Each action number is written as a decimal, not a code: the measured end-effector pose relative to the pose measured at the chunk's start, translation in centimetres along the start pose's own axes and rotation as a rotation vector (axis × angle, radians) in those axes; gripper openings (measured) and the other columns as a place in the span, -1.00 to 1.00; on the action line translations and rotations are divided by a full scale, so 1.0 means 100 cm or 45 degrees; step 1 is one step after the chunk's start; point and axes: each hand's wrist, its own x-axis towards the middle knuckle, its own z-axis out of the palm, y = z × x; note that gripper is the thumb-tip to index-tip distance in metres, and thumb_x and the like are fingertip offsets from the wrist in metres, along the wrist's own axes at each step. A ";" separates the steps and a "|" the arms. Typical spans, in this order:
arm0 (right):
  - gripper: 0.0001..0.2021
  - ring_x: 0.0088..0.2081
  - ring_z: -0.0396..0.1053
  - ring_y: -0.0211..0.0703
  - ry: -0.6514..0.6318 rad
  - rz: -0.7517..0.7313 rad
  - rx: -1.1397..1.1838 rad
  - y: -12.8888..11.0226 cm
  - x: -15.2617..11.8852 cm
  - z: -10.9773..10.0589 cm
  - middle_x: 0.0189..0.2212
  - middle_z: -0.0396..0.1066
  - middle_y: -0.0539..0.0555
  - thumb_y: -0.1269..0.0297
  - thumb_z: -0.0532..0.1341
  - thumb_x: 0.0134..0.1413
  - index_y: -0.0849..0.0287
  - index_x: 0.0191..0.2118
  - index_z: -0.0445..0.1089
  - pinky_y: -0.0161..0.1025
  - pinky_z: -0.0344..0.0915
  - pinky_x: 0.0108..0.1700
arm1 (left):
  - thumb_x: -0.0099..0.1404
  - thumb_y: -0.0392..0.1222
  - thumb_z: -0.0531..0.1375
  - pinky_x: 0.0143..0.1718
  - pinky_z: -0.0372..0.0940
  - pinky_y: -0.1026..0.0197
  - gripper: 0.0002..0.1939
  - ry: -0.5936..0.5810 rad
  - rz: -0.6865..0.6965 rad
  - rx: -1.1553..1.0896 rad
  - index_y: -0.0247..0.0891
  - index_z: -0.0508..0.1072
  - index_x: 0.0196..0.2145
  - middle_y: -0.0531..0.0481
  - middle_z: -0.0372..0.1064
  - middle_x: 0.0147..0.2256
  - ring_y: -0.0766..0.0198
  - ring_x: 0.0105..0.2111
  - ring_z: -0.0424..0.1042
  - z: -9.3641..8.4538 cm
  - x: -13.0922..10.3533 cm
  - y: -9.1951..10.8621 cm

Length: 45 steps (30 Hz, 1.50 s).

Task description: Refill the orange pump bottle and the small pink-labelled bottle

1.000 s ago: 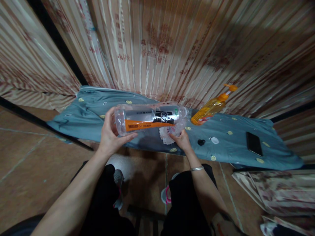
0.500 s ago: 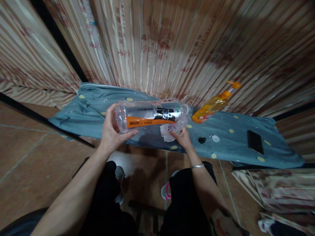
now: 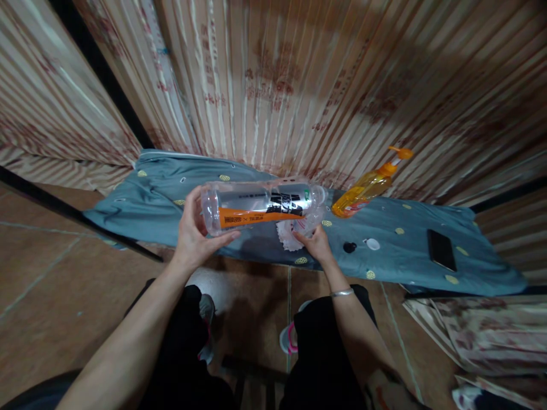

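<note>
My left hand [image 3: 194,230] is wrapped around the base end of a large clear plastic bottle [image 3: 243,202] with an orange, black and silver label. The bottle lies nearly level in the air, its neck pointing right. At that neck, my right hand [image 3: 314,242] grips a smaller clear plastic container [image 3: 315,217], which overlaps the bottle's mouth; I cannot tell whether the two touch. A white piece with a jagged edge [image 3: 289,238] shows beside my right fingers; whether it is held or lies on the cloth is unclear. No liquid can be made out in the bottle.
A yellow pump bottle [image 3: 363,193] stands on the blue-grey cloth [image 3: 397,265] behind my right hand. Farther right are a black cap [image 3: 349,247], a white cap [image 3: 373,244] and a dark phone [image 3: 441,249]. A patterned curtain [image 3: 273,85] hangs behind.
Both hands keep their grips and the bottle stays almost level. The whole view has shifted slightly; little else differs.
</note>
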 end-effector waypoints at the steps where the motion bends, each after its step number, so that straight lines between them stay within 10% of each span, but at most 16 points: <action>1: -0.31 0.03 0.58 0.22 0.005 0.000 0.003 0.000 0.000 0.000 0.00 0.62 0.20 0.07 0.47 -0.15 0.15 0.14 0.40 0.18 0.49 0.16 | -0.11 0.32 0.52 0.09 0.52 -0.20 -0.03 0.009 0.016 -0.002 -0.09 0.35 0.17 -0.20 0.47 0.13 -0.18 0.12 0.52 0.000 0.000 -0.001; 45: -0.32 0.00 0.59 0.22 0.018 0.013 0.009 0.009 0.004 0.002 -0.08 0.63 0.14 0.05 0.49 -0.18 0.10 0.12 0.41 0.16 0.48 0.11 | -0.08 0.24 0.55 0.04 0.55 -0.19 -0.05 -0.009 -0.010 0.000 -0.07 0.35 0.19 -0.18 0.49 0.11 -0.16 0.07 0.55 -0.001 -0.002 -0.003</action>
